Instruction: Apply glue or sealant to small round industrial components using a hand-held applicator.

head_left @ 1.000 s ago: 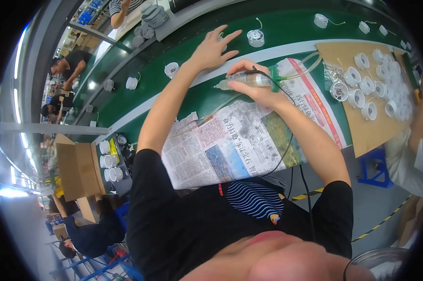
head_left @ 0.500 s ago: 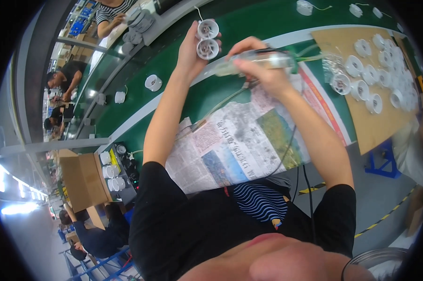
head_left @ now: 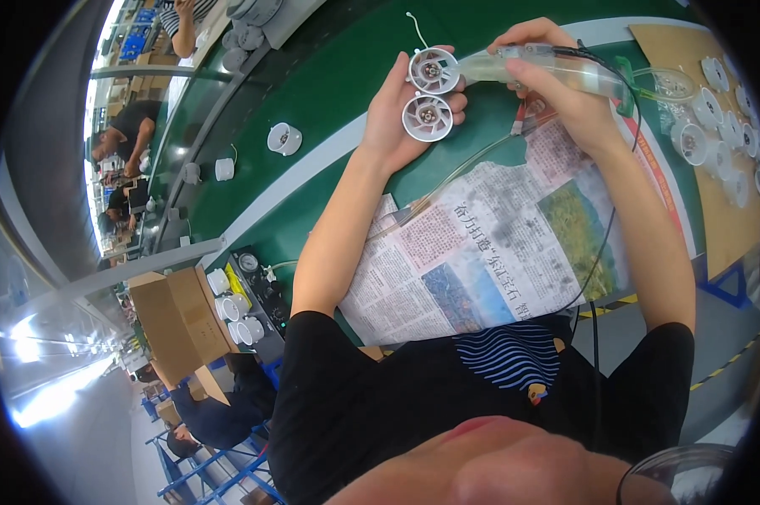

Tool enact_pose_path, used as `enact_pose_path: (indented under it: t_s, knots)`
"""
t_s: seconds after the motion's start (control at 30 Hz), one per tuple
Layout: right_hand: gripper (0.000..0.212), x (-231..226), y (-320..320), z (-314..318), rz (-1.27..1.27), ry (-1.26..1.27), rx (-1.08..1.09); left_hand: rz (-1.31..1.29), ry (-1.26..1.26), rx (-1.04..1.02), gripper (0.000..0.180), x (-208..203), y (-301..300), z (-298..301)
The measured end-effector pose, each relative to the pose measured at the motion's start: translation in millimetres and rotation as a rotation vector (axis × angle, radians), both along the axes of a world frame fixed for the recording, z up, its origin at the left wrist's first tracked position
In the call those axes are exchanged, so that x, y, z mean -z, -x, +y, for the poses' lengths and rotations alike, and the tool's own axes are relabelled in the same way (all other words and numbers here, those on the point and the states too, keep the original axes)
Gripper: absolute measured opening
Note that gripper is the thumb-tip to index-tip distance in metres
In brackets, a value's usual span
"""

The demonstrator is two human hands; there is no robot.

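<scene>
My left hand (head_left: 386, 118) is closed around two small white fans in round housings. The upper fan (head_left: 434, 71) and the lower fan (head_left: 428, 116) face up side by side, their blades and hubs showing. A thin white wire sticks out beyond the upper one. In my right hand (head_left: 565, 91) is a translucent dispensing syringe (head_left: 597, 77), gripped round its barrel. Its narrow end points left at the rim of the upper fan; whether the tip touches cannot be made out. A clear hose runs from its green-capped back end.
Newspaper (head_left: 481, 244) covers the near bench edge. Several white fans stand on a cardboard sheet (head_left: 679, 101) at right. Single fans (head_left: 285, 139) sit on the green surface (head_left: 329, 76). Left are a dispenser box with gauge (head_left: 249, 263) and an open carton (head_left: 182, 320). Co-workers are at left.
The syringe's narrow end has come from below the lower fan to beside the upper fan. Both fans remain in my left hand. The whole view has shifted.
</scene>
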State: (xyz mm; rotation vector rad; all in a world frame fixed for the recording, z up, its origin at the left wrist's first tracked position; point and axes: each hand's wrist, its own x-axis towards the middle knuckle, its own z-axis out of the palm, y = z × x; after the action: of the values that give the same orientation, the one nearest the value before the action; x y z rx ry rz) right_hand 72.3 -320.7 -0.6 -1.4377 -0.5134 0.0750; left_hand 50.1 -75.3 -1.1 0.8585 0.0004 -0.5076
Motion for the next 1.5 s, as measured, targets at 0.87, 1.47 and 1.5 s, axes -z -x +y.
enact_pose_path:
  t_s: [0.87,1.47,1.5]
  knots:
    - [0.029,3,1,1,-0.035,-0.031,-0.181,0.045,0.116,-0.116,0.062,28,-6,9]
    - [0.025,2,6,2,-0.026,0.182,-0.124,0.028,0.073,-0.124,0.061,29,-7,7]
    - [0.025,3,6,2,-0.030,0.181,-0.122,0.025,0.036,-0.144,0.059,27,-7,7]
